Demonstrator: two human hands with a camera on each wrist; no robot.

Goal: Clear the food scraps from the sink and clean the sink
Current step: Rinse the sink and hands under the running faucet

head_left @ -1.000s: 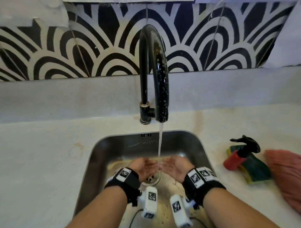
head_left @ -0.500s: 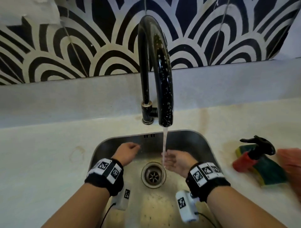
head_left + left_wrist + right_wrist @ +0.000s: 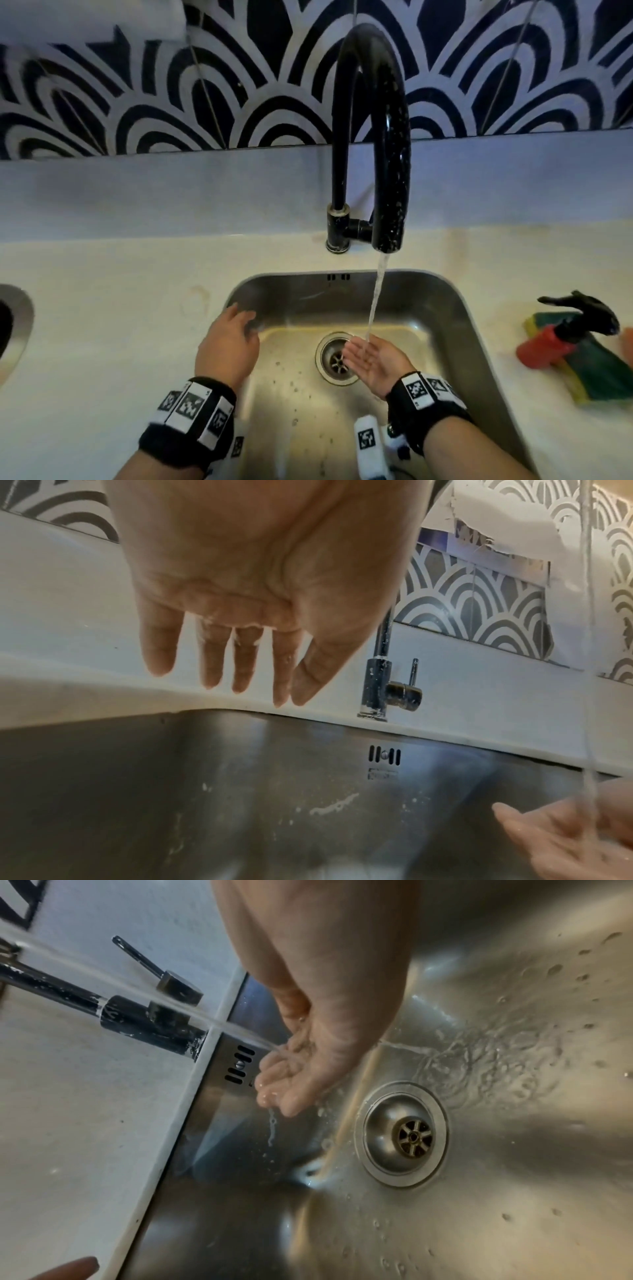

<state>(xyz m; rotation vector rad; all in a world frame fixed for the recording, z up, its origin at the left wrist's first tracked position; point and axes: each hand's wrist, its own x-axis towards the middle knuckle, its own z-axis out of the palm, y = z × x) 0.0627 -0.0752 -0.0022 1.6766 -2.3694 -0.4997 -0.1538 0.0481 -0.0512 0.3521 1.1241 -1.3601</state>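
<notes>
Under tap point(image 3: 373, 137) – right hand point(image 3: 371, 361) cupped, empty, catching stream to splash sink point(image 3: 455, 308); left hand point(image 3: 227, 342) spread flat, empty, reaching back-left wall – likely to rub residue

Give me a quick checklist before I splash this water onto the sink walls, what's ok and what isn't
1. Faucet running: ok.
2. Right hand cupped under the stream: ok.
3. Left hand free, fingers straight, holding nothing: ok.
4. Drain clear of scraps: ok.
5. Sink walls clean: not ok, white streaks on the back wall.
6. Sponge in reach: cannot tell; it lies on the counter under the spray bottle.
</notes>
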